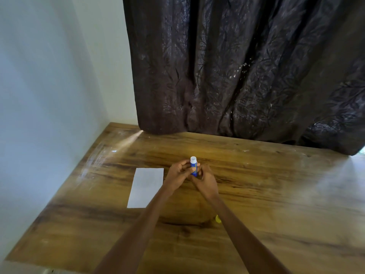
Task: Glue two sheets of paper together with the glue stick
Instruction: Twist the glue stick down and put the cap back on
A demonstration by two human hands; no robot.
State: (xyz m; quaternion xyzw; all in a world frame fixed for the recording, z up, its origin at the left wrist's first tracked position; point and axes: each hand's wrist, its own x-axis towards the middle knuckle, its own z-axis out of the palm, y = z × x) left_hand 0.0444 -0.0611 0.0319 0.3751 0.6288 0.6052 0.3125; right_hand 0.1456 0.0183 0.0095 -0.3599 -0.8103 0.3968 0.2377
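Glue stick [194, 168], blue with bare white top, upright between both hands.

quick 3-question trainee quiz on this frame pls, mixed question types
1. True or false: the glue stick is lying flat on the table.
2. Which side of the hands is the white paper on? A) the person's left B) the person's right C) under both hands
3. Fill in: the small yellow object sits beside the ____ forearm.

Key
1. False: the left hand and right hand hold it upright above the table, white tip showing.
2. A
3. right
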